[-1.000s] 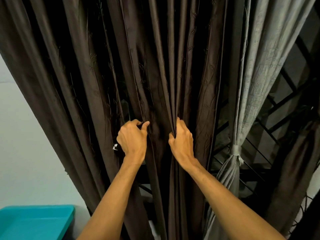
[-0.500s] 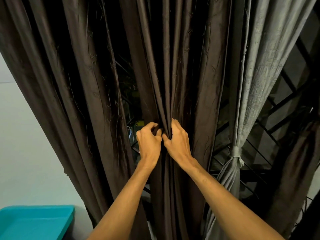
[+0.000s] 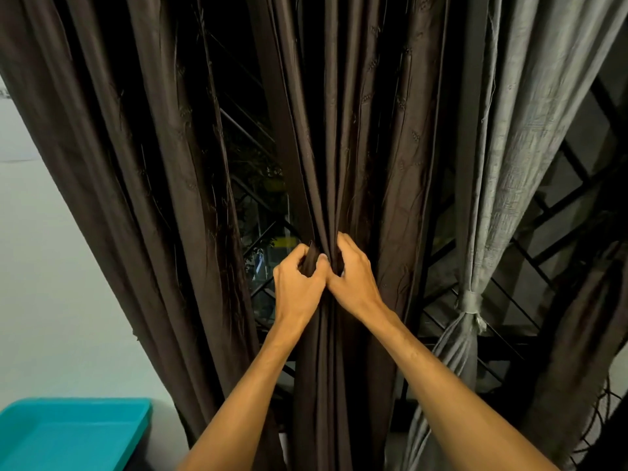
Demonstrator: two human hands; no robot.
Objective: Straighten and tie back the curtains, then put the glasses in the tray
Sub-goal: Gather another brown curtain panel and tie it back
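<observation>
Brown curtain (image 3: 360,164) | folds run vertical, just left of grey tied curtain (image 3: 489,185) | left hand (image 3: 299,283) and right hand (image 3: 355,277) touching, both clamped on gathered folds, about level with its knot | right hand nearer it.

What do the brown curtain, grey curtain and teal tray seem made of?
Brown curtain: likely satin-like woven fabric; faint sheen along folds, small stitched motifs. Grey curtain: matte crinkled cloth, perhaps cotton or linen. Teal tray: probably plastic; smooth, uniform colour, rounded rim.
</observation>
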